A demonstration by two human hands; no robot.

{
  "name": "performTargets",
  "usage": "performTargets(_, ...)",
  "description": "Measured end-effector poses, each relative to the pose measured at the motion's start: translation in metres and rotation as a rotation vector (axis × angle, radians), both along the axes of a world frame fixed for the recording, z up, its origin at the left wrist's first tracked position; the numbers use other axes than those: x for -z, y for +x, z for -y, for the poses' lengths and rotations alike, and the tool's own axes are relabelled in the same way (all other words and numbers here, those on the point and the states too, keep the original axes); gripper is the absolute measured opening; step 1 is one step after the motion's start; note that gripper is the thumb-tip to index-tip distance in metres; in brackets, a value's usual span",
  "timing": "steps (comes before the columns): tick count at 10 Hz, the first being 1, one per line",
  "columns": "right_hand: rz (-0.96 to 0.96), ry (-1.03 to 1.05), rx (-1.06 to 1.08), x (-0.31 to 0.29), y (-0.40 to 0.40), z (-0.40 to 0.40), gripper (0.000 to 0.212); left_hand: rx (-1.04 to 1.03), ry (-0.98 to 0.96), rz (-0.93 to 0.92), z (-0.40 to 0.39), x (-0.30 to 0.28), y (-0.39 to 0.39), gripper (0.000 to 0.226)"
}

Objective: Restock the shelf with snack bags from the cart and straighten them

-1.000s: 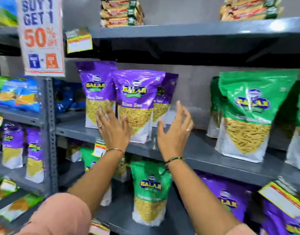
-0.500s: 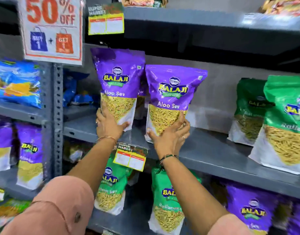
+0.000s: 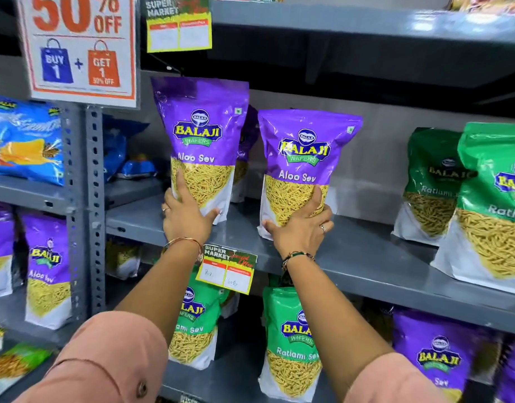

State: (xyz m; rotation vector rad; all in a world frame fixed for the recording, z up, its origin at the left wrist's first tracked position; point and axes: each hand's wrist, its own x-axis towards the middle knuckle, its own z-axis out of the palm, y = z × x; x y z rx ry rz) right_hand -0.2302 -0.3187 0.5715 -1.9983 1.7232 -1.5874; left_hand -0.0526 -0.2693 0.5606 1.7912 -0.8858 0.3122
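Note:
Two purple Aloo Sev bags stand upright on the grey middle shelf [image 3: 366, 257]. My left hand [image 3: 186, 219] grips the bottom of the left purple bag [image 3: 202, 141]. My right hand [image 3: 301, 225] clasps the lower part of the right purple bag [image 3: 305, 164], which stands a little nearer the shelf's front edge. A third purple bag [image 3: 247, 146] shows partly behind the left one. The cart is out of view.
Green Ratlami Sev bags [image 3: 492, 199] stand at the right of the same shelf, with more green [image 3: 291, 344] and purple bags [image 3: 436, 353] on the shelf below. A price tag [image 3: 225, 269] hangs from the shelf edge. A 50% off sign [image 3: 78, 48] and steel upright [image 3: 87, 199] are left.
Both hands went from hovering open in front of the purple bags to gripping their bases. The right purple bag has moved right, apart from the left one. The view has closed in.

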Motion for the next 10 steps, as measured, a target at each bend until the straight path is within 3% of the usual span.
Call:
performTargets(8, -0.029, -0.002, 0.029, 0.005, 0.003, -0.003, 0.124, 0.04, 0.046, -0.012, -0.001, -0.002, -0.004, 0.112)
performTargets(9, 0.047, 0.032, -0.083, 0.002, -0.008, -0.005, 0.125, -0.004, -0.099, 0.043, -0.006, -0.007, -0.016, 0.1)
performTargets(10, 0.003, -0.154, -0.125, -0.006, -0.037, -0.012, 0.11, 0.024, -0.241, 0.244, -0.008, -0.023, -0.049, 0.079)
